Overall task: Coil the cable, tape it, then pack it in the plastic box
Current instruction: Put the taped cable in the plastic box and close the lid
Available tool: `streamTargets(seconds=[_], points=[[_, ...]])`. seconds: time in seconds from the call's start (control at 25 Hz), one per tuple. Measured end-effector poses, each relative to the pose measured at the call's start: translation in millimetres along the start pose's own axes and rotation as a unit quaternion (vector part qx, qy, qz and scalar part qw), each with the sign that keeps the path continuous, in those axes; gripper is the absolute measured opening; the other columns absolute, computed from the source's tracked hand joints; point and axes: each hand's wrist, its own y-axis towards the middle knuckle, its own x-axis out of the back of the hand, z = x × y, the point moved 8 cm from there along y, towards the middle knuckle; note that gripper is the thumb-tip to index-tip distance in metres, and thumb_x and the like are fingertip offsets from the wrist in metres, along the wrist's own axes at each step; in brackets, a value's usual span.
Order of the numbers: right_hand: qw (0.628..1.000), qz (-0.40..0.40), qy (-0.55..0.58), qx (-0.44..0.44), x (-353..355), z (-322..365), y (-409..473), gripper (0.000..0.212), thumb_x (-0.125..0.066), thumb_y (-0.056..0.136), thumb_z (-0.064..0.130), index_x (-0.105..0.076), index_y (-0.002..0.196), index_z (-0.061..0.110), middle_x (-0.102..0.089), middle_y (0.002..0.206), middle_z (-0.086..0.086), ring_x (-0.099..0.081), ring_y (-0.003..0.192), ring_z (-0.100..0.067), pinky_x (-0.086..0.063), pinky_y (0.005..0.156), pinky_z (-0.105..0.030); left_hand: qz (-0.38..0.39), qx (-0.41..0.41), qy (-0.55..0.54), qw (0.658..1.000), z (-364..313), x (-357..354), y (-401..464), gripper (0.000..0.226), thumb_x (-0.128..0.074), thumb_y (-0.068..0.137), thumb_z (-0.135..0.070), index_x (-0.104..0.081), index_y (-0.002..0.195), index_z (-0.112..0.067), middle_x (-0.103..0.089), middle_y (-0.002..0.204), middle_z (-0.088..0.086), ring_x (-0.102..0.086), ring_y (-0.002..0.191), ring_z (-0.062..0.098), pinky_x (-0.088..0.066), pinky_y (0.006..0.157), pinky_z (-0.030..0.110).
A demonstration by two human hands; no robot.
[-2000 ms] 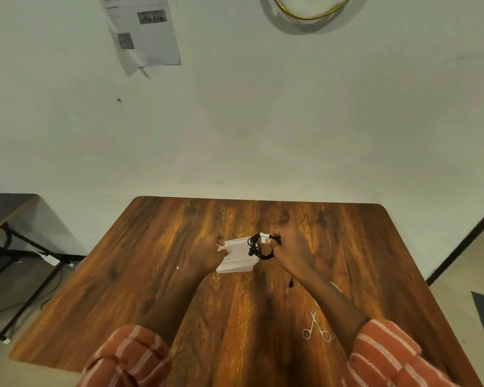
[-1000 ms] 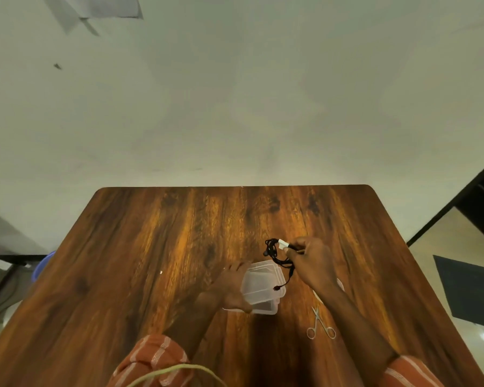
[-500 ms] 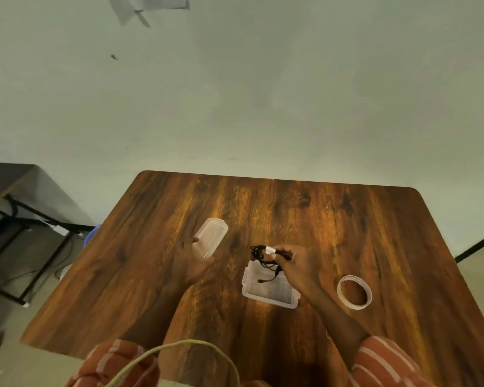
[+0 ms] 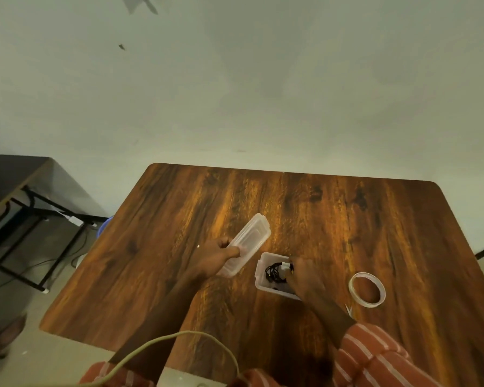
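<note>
Your left hand point(image 4: 213, 256) has its grip closed on the clear lid point(image 4: 248, 244), thumb on top and fingers underneath, holding it tilted above the counter point(image 4: 347, 219), its far end pointing toward the counter's back edge. Your right hand point(image 4: 305, 277) is down in the plastic box point(image 4: 263, 283), fingertips pinched on the white tape band of the coiled black cable point(image 4: 274, 272). Half a second ago that coil hung at the box's rim; now it lies inside the box, and the lid sits closer to the box than it did. The open box stands near the middle of the counter, holding only the coil, as far as you can see past your hand. The tape roll point(image 4: 366, 289) lies flat toward the counter's right edge, well apart from the box.
</note>
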Motion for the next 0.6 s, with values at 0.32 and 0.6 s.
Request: streamTargets(seconds=[0.32, 0.6], points=[[0.961, -0.05, 0.251, -0.109, 43.4, -21.5, -15.7, 0.024, -0.054, 0.096, 0.03, -0.071, 0.09, 0.014, -0.073, 0.09, -0.01, -0.067, 0.077, -0.024, -0.054, 0.063, -0.037, 0.069, -0.091, 0.058, 0.992, -47.0, -15.8, 21.5, 0.039, -0.082, 0.075, -0.017, -0.065, 0.109, -0.008, -0.072, 0.103, 0.009, -0.073, 0.087, 0.023, -0.062, 0.074, 0.043], [0.855, -0.033, 0.501, -0.13, 83.3, -36.5, -26.9, 0.015, -0.062, 0.092, 0.011, -0.073, 0.086, 0.018, -0.076, 0.09, -0.008, -0.072, 0.088, -0.031, -0.059, 0.081, -0.051, -0.033, -0.041, -0.006, 0.999, -41.1, -55.2, 54.4, 0.038, -0.087, 0.069, -0.015, -0.07, 0.102, -0.004, -0.074, 0.098, 0.01, -0.072, 0.08, 0.02, -0.06, 0.063, 0.03]])
